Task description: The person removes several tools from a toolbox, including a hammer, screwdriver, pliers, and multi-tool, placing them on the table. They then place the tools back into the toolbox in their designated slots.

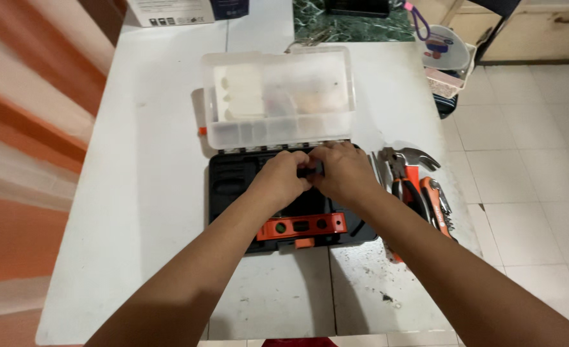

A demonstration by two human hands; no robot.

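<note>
On the white table (143, 193) lies an open black tool case (230, 186), its clear lid (278, 96) standing up behind. The left hand (281, 180) and right hand (343, 172) meet over the case's middle, both closed on a small black part (311, 171). An orange spirit level (300, 226) sits in the case below the wrists. To the right lie a claw hammer (413, 156) and orange-handled pliers (405, 189).

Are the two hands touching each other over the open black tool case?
Touching. The head view shows the left hand and right hand pressed together, fingers meeting around a small dark part over the tool case.
</note>
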